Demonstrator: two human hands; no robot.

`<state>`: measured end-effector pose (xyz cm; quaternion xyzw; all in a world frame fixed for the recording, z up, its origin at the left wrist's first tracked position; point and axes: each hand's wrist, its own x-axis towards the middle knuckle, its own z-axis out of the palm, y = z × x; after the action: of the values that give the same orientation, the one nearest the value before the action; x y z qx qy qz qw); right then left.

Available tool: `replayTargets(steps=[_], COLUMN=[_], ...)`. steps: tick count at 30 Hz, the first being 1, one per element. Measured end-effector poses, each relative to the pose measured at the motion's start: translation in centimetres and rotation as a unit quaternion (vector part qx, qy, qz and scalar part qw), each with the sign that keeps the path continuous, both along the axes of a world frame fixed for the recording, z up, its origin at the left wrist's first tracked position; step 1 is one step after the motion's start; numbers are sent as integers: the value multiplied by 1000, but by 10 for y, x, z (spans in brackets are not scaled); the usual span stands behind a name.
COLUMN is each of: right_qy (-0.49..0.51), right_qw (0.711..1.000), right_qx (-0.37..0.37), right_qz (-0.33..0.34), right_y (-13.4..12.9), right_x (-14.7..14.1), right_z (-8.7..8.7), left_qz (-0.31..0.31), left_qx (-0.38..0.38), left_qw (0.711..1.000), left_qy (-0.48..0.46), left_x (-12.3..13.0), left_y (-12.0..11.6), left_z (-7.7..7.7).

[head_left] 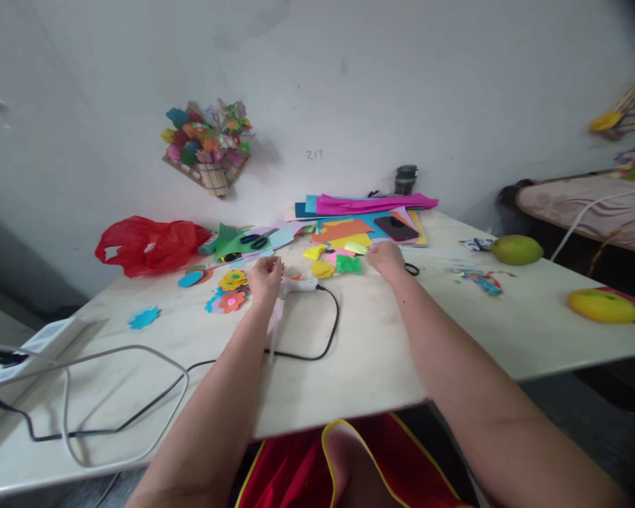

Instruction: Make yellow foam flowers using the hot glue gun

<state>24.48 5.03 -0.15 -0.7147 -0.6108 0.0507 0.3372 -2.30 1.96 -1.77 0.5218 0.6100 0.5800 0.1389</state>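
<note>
My left hand is raised over the table with its fingers curled together in a pinch; whatever they hold, if anything, I cannot make out. Just right of it lies a white glue gun with a black cord, and a clear glue stick sticks out towards me. On its left sit foam flower cut-outs in yellow, orange and blue. My right hand is closed beside a bright green packet, its fingertips turned away from view. Against its outer side shows a black ring-shaped item.
Coloured foam sheets, a phone and black-handled scissors lie towards the wall. A red plastic bag is back left. Cables and a power strip occupy the left; mangoes sit on the right.
</note>
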Motion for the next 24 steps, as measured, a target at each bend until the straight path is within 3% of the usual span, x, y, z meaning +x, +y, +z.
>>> replayTargets(steps=[3, 8, 11, 14, 19, 24], right_qy=[24, 93, 189, 248, 155, 83], right_qw=[999, 986, 964, 951, 978, 980], right_qx=[26, 52, 20, -5, 40, 23], right_qz=[4, 129, 187, 186, 136, 177], right_y=[-4, -13, -16, -17, -17, -16], right_x=[-5, -26, -34, -34, -34, -43], right_z=[5, 8, 7, 6, 5, 1], left_qz=[4, 1, -7, -8, -6, -10], left_qx=[0, 3, 17, 21, 18, 17], left_qw=[1000, 995, 989, 984, 979, 976], left_qy=[25, 98, 146, 179, 202, 218], left_x=[2, 8, 12, 14, 17, 18], left_y=[0, -7, -12, -14, -16, -18], left_z=[-1, 1, 2, 4, 5, 6])
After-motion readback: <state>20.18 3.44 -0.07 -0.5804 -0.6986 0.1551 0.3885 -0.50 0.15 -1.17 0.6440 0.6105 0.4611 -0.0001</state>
